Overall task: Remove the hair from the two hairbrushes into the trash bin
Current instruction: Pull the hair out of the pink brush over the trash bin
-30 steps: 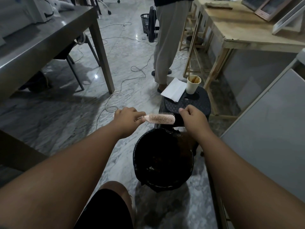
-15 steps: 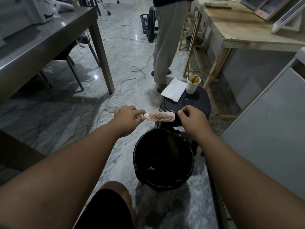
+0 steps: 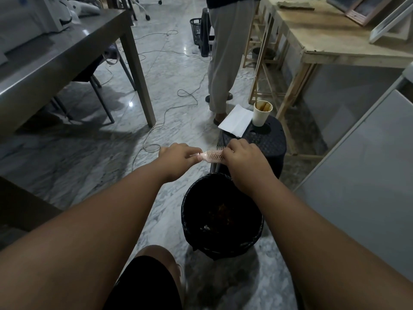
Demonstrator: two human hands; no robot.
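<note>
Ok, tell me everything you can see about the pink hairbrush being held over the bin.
The pale pink plastic hairbrush lies roughly level, bristle rows facing up and away. The left hand pinches its narrow handle end; the right hand covers the far end, fingers on the bristles. It hangs above the far rim of the black lined trash bin. Any hair on it is too small to tell.

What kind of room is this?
Probably a workshop or lab room, not a home: a bare wooden workbench with picture frames on it, a steel table, and cables trailing over the marble floor.

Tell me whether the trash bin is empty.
Not empty: the trash bin, lined in black, shows brownish clumps and a pale scrap at its bottom.
</note>
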